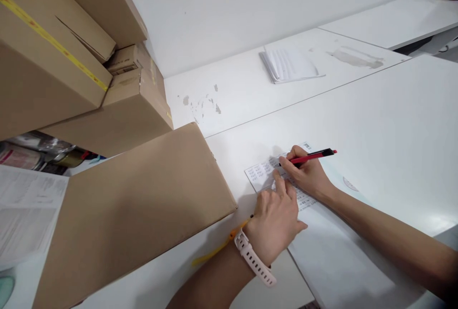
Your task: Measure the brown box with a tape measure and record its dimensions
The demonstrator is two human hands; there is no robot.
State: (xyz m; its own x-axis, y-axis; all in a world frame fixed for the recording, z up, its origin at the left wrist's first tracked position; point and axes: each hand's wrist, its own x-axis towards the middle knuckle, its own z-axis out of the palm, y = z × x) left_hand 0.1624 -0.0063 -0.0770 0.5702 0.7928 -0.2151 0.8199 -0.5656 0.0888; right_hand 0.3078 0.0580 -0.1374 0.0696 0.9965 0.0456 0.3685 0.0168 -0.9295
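Observation:
My right hand [307, 175] is closed around a red and black pen [311, 157], its tip down at a sheet of paper [258, 173] with rows of handwriting and print. Fingertips of my left hand [275, 213] rest on the same paper, just below the pen tip; the thumb sticks out to the side and nothing shows in its grasp. A pale pink watch strap [254, 261] circles the left wrist. Partly hidden beneath that wrist lies a yellow-orange object [211, 254] whose kind I cannot make out. Both hands cover parts of the writing.
A brown cardboard box [143, 213] stands close on the left. Further cardboard boxes [50, 60] with yellow tape are stacked behind it. Near the wall, a stack of papers [291, 64] lies on the white table [386, 122]. Printed sheets [30, 213] show at far left.

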